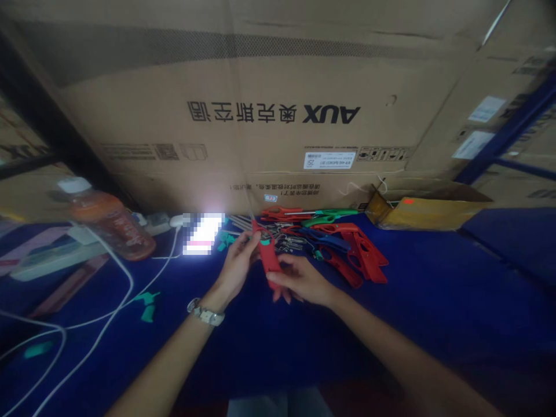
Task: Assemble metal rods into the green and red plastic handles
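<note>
A red long-nozzle lighter (270, 262) with a teal trigger is held between both hands, its thin metal nozzle pointing up and away from me. My left hand (240, 262) grips it near the trigger and nozzle base. My right hand (299, 279) closes around the lower end of the handle, thumb on top. Just beyond lies a pile of lighter parts: red handle shells (364, 253), blue shells (328, 237), a green lighter body (332, 216) and small metal pieces (292, 238). Teal triggers (226, 240) sit left of the pile, and another teal piece (148, 306) lies near the cables.
A large cardboard box (260, 75) walls off the back. At left stand a drink bottle (113, 223), a power strip (56, 260), white cables (125, 278) and a glowing phone (203, 234). A yellow open carton (430, 205) sits at right on the blue surface (434, 301).
</note>
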Tool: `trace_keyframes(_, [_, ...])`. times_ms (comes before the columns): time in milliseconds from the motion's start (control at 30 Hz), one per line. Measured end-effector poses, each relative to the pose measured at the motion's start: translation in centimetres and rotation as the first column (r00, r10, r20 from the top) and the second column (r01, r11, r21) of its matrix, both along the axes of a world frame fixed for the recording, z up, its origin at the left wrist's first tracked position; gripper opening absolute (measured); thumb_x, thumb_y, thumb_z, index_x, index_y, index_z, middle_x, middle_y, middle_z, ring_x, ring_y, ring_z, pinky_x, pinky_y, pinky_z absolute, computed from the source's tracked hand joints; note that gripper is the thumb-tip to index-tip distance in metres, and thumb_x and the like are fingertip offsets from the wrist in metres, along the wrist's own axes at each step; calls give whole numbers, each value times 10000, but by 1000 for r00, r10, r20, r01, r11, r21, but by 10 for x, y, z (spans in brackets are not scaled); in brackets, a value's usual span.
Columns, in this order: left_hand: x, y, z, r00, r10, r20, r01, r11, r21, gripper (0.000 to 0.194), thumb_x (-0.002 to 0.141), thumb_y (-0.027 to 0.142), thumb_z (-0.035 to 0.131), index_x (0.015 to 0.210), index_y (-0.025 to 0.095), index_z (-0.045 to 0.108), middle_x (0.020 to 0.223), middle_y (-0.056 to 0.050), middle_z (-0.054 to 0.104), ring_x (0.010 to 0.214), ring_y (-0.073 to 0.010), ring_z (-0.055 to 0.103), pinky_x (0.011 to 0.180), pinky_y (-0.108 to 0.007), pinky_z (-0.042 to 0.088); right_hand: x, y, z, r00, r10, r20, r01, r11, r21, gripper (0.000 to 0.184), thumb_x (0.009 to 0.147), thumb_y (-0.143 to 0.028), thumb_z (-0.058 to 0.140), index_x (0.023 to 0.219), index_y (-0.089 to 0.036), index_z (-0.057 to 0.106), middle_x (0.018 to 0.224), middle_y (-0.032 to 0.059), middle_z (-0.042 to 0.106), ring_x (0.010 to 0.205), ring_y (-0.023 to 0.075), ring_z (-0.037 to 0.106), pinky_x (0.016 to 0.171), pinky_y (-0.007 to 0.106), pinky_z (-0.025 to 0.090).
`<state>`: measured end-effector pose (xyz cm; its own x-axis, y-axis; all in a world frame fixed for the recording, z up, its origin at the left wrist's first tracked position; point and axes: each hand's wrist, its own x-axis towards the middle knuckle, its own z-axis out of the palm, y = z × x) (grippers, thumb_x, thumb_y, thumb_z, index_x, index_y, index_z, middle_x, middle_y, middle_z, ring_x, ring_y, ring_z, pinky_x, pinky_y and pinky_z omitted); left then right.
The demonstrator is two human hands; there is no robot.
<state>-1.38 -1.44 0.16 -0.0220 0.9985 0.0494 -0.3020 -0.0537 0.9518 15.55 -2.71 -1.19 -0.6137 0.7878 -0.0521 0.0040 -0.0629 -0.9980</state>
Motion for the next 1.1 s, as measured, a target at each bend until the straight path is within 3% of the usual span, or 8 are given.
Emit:
trace_keyframes(100, [0,0,0,999,-27,22,27,1000,-9,367,759,511,767,916,217,615,878,-6,724,754,-177,709,711,-302,568,-1,4,-3,990,-102,98,89,987,136,386,871,-578,609,855,-192,604,464,-52,590,348,98,479,385,210,361])
trace_keyframes(200, [-4,2,-2,999,-45,-15,46,999,9,378,775,521,752,966,219,627,854,-10,728,695,-185,711,668,-312,573,2,12,-7,916,-368,161,290,883,370,328,933,-478,515,780,-205,613,507,-43,553,438,114,506,470,233,378])
trace_keyframes(367, [-10,4,-4,996,-41,-78,44,998,42,386,819,516,713,1041,210,635,915,-39,738,734,-192,717,693,-318,579,3,24,-6,781,-497,379,211,780,589,181,838,-413,644,807,-236,619,598,-31,600,542,150,554,558,272,373])
trace_keyframes(467, [-12,3,-3,986,-51,-158,64,994,84,397,841,530,679,1067,206,642,903,-36,716,729,-178,700,675,-300,575,-4,35,3,833,-500,237,308,775,552,277,856,-496,601,789,-228,614,614,-26,581,552,144,525,558,274,373])
trace_keyframes(567, [-13,1,-1,956,-103,-274,133,987,93,462,834,580,654,1099,202,640,755,-2,655,591,-148,642,580,-281,546,-12,48,21,882,-468,-46,452,817,359,366,852,-572,560,799,-214,620,594,-39,498,514,118,440,501,255,336])
trace_keyframes(733, [-16,-1,-1,873,-148,-465,219,970,103,454,905,587,531,1082,179,625,557,46,522,455,-113,488,459,-236,414,-18,54,44,878,-382,-288,438,885,158,382,744,-571,716,821,-214,606,568,-71,468,432,64,314,400,216,217])
trace_keyframes(933, [-20,-6,3,851,-306,-426,330,944,-20,370,966,509,454,981,169,599,599,37,517,472,-87,461,441,-212,357,-17,50,30,835,-461,-300,515,847,133,438,694,-574,780,771,-190,584,519,-76,497,394,55,372,378,210,251])
trace_keyframes(1100, [-23,-6,2,829,-331,-450,368,930,-7,482,797,426,751,1169,210,533,805,34,584,528,-71,509,429,-196,421,-16,49,23,848,-483,-216,507,860,67,462,680,-593,779,774,-188,576,583,-38,585,418,75,447,382,213,274])
